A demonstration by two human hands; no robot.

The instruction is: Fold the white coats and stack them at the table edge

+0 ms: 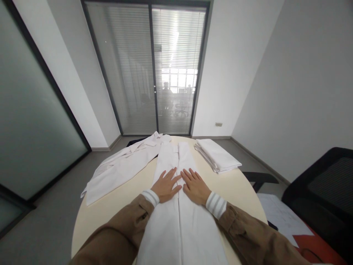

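Note:
A long white garment (176, 217) lies folded lengthwise down the middle of a round cream table (237, 184). My left hand (166, 186) rests flat on it, fingers stretched out and pointing away from me. My right hand (195, 186) lies flat beside it on the same cloth, fingers spread. The two hands almost touch at the garment's centre seam. Both arms wear brown sleeves with striped white cuffs.
Another white garment (121, 165) is spread out at the table's left, hanging over the edge. A folded stack of white cloth (216, 154) sits at the far right. A black chair (322, 195) stands to the right, with papers (281, 217) below. Glass doors with blinds lie ahead.

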